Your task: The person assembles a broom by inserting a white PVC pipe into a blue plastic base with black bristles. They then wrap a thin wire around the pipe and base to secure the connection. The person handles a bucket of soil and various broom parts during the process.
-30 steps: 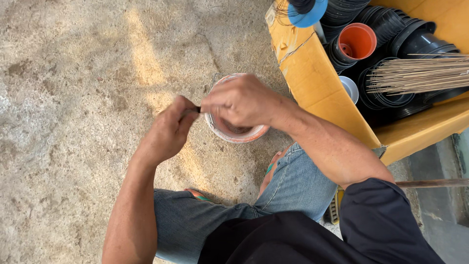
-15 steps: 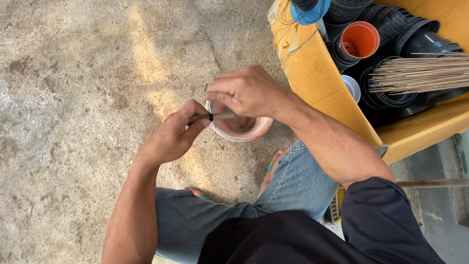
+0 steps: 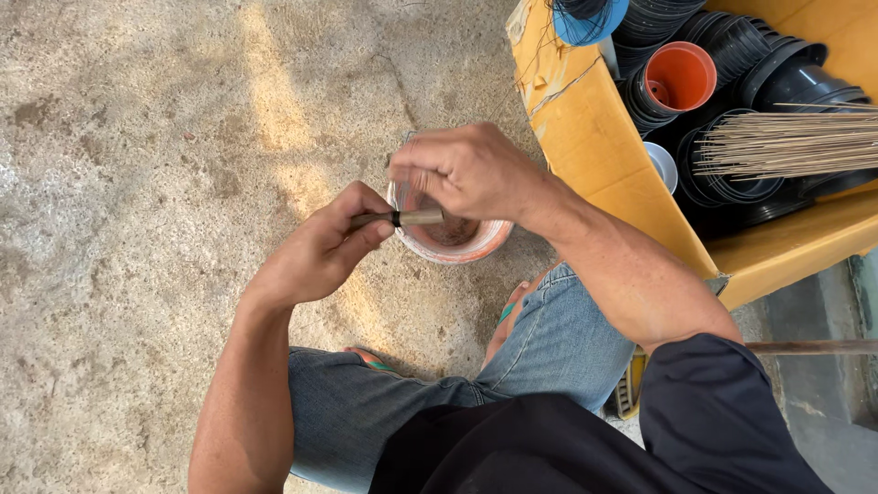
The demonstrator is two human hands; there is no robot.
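Both forearms reach forward, bare and bent at the elbows. The left hand [image 3: 315,252] is closed in a pinch; the right hand [image 3: 466,169] curls knuckles-up just beside it.

A yellow cardboard box [image 3: 585,119] sits at two o'clock on the rough concrete floor [image 3: 137,183]. Inside it are stacks of black plastic pots [image 3: 777,82], one orange pot [image 3: 679,78] and a blue rim [image 3: 590,23] at twelve o'clock. A bundle of thin pale sticks [image 3: 786,146] lies across the black pots at three o'clock
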